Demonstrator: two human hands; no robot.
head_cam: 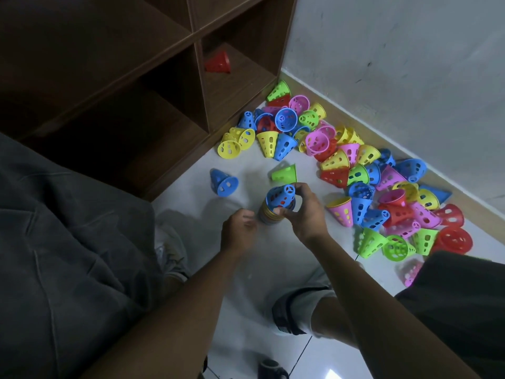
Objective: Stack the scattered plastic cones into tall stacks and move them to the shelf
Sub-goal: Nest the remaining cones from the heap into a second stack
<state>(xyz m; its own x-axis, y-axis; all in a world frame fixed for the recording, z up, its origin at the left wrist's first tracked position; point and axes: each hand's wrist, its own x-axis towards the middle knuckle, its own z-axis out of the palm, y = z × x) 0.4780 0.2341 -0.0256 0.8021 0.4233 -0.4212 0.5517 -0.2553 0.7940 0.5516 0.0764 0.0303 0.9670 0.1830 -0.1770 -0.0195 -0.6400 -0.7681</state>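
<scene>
A blue cone topped the stack of cones standing upright on the floor, narrow end up, axis vertical; the right hand pinched that cone; the left hand hovered beside the stack's base, fingers loosely curled, holding nothing; scattered cones lay toward the wall; a red cone sat in the shelf.

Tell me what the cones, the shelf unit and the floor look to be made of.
Cones, such as the blue cone in the right hand: thin moulded plastic, saturated colours, punched holes. Shelf unit: dark brown wood-grain board, probably laminate, matte. Floor: pale glossy tile, showing grout lines and soft reflections.
</scene>
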